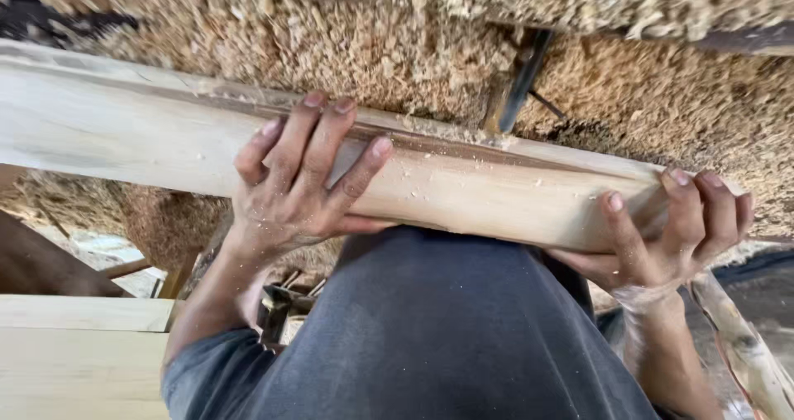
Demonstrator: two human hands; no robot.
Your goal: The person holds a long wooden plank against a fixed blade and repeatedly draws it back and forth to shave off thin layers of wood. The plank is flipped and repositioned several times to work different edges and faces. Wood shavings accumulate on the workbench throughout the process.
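A long pale wooden plank (124, 130) runs across the view from upper left to lower right, held against my body in a dark grey shirt. My left hand (302, 176) grips the plank near its middle, fingers curled over the top edge. At the plank's right end my right hand (674, 234) holds it from below, fingers wrapped over the end. Wood shavings dust the plank and both hands.
Thick heaps of wood shavings (347, 48) cover the ground beyond the plank. A dark metal bar (521, 81) stands up behind it. More pale boards (74, 345) lie at lower left, and a rough stick (744, 345) at lower right.
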